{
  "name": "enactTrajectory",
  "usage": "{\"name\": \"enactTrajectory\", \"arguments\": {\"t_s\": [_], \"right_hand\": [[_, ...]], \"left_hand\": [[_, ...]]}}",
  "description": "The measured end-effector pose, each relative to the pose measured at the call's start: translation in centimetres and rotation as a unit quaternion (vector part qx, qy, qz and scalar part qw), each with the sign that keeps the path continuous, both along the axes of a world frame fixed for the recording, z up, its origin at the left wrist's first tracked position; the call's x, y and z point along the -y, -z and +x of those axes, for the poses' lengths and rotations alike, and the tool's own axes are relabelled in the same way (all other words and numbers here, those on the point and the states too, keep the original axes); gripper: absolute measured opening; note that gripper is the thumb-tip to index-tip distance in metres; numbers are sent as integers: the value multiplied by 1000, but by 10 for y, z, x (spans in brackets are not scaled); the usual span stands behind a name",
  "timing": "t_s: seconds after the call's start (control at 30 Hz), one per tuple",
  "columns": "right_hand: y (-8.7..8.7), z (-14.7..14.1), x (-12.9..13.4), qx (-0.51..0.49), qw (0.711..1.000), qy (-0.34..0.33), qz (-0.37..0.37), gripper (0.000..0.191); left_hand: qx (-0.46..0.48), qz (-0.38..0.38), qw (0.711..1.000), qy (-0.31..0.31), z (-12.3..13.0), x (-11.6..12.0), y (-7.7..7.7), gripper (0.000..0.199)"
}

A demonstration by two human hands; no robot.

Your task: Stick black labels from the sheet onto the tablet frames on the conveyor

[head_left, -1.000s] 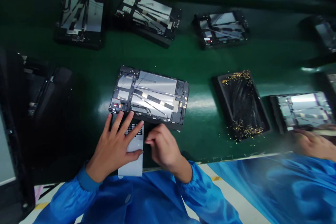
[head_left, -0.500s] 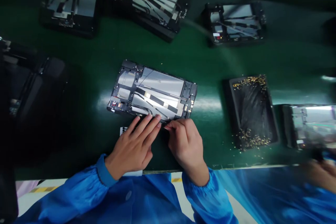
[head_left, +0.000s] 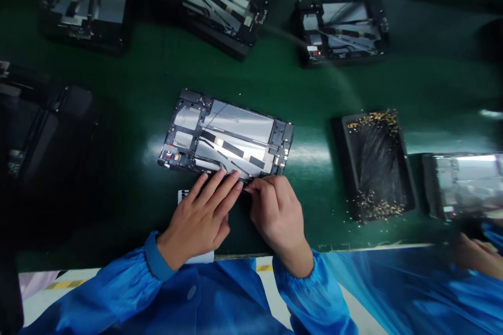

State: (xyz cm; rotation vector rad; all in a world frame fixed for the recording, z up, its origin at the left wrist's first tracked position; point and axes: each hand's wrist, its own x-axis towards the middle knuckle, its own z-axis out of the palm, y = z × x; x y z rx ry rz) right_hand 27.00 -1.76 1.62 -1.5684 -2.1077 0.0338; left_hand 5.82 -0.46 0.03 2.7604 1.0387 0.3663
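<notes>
An opened tablet-like device [head_left: 239,125] lies slightly tilted on the green surface, showing silvery plates, dark strips and thin cables. My left hand [head_left: 200,214] rests with outstretched fingers on its near edge, fingertips at the rim. Just to the right, my right hand [head_left: 277,214] is closed in a pinch at that same edge. Whatever sits between its thumb and forefinger is too small to make out. Partly under my left hand is a white paper with black marks [head_left: 182,196].
Similar opened devices stand at the back: left [head_left: 92,0], middle [head_left: 220,0] and right [head_left: 340,31]. A black tray [head_left: 377,167] holds many small golden pieces, some spilled beside it. Right of it is another device [head_left: 467,172], near a co-worker's hand [head_left: 477,254]. Dark casings [head_left: 47,125] fill the left.
The devices along the back have shifted left in view, and the casings at left slightly so. My hands and the central device stay nearly in place. The co-worker's hand at right has moved slightly.
</notes>
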Motion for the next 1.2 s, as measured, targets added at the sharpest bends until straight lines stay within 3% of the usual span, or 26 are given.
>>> {"name": "enactTrajectory", "arguments": {"t_s": [0.4,0.77,0.9,1.2], "right_hand": [[-1,2,2,14,1000,0,-18,19],[-7,13,11,-125,991,18,-46,20],[-3,9,16,-139,989,48,-21,21],[5,5,10,-143,989,43,-21,21]], "left_hand": [[-12,-23,1000,-15,2,0,0,78],[10,-32,999,-30,5,-1,-3,68],[18,-42,998,-31,5,-1,-4,66],[20,-33,999,-28,6,-2,-3,67]]}}
